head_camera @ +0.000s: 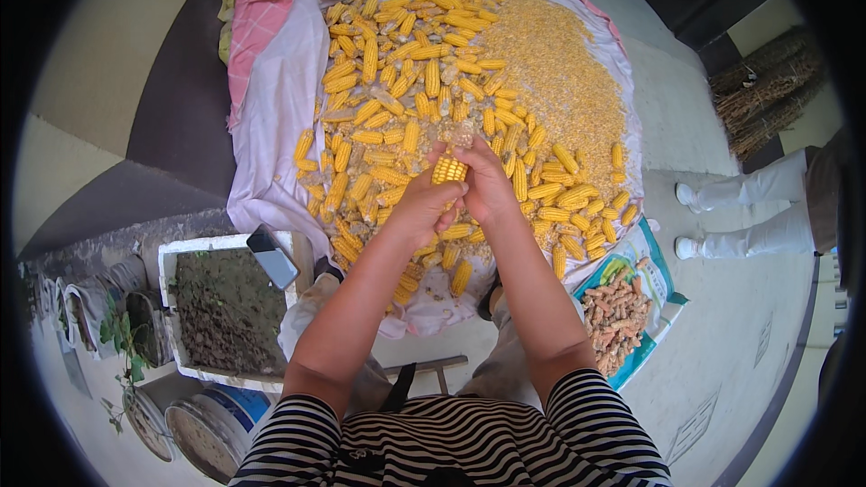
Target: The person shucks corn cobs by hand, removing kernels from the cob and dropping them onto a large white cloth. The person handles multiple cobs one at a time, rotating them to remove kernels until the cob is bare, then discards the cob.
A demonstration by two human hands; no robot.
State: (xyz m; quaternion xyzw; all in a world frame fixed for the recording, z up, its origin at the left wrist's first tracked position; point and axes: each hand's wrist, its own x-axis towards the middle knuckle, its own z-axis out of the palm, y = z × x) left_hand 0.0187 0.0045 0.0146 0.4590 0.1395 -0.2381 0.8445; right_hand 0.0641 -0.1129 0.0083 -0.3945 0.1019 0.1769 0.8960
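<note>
Between both hands is one yellow corn cob (448, 170), its kernels partly on. My left hand (433, 199) grips the cob from the lower left, thumb across its side. My right hand (486, 179) closes round the cob's right side and upper end, where a pale, blurred patch shows. Many yellow corn cobs (370, 61) lie around and beneath the hands on a whitish cloth (277, 88) with pink parts. Loose kernels (555, 61) form a broad layer at the cloth's upper right.
Bare cobs (616, 318) lie on a green and white sack (666, 297) at right. A phone (273, 257) rests on the rim of a soil-filled white box (230, 377) at left, near buckets (203, 429). A person (751, 213) stands at far right, near bundled dry stalks (768, 91).
</note>
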